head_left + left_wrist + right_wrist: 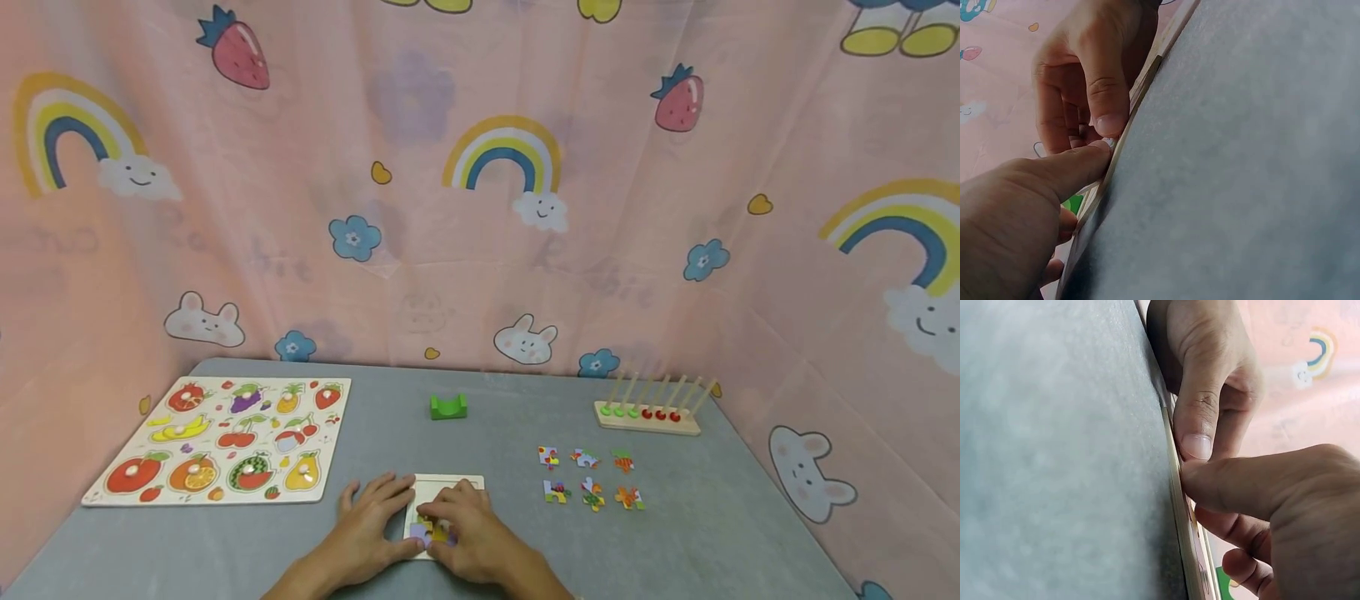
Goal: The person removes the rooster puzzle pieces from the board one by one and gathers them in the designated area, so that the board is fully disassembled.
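Observation:
A pale wooden puzzle tray (pixel 450 479) lies at the table's near edge, with purple and yellow jigsaw pieces (pixel 422 532) in its lower part. My left hand (pixel 367 525) rests along the tray's left side, fingers extended and thumb at its near edge. Over the tray's right side, my right hand (pixel 476 533) touches the pieces with bent fingers and thumb. Both wrist views show the left thumb (pixel 1197 434) and right thumb (pixel 1110 112) close together above the tray's edge. The hands hide part of the pieces, and whether the right fingers pinch one is hidden.
Several loose jigsaw pieces (pixel 555 492) lie in two rows to the right. A wooden fruit board (pixel 210 457) lies left. Farther back are a green curved block (pixel 448 408) and a pegged wooden stand (pixel 648 422) with green and red beads. A pink printed curtain (pixel 480 292) surrounds the table.

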`<state>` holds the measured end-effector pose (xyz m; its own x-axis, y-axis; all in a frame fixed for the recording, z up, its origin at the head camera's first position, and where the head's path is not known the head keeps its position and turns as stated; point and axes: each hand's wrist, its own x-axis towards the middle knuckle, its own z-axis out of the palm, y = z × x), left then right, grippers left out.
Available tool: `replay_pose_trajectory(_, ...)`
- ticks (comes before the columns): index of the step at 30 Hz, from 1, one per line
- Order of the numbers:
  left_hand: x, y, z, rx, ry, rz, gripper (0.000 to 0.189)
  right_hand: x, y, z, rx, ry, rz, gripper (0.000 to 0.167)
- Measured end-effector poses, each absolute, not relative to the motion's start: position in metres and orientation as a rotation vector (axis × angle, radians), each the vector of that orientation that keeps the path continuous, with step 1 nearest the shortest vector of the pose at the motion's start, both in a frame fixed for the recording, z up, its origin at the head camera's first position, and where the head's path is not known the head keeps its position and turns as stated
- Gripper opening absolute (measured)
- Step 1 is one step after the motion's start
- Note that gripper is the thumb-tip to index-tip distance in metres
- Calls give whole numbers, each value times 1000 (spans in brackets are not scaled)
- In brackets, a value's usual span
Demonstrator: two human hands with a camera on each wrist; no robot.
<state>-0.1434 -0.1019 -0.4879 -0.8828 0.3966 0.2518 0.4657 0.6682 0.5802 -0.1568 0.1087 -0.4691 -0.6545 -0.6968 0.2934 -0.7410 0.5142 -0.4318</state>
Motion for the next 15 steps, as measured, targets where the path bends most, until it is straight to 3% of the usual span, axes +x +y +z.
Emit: replay_pose_trajectory(15, -142, -102, -485, -719, -2813, -969, 77, -157, 113, -460, 1218, -2671, 778, 37)
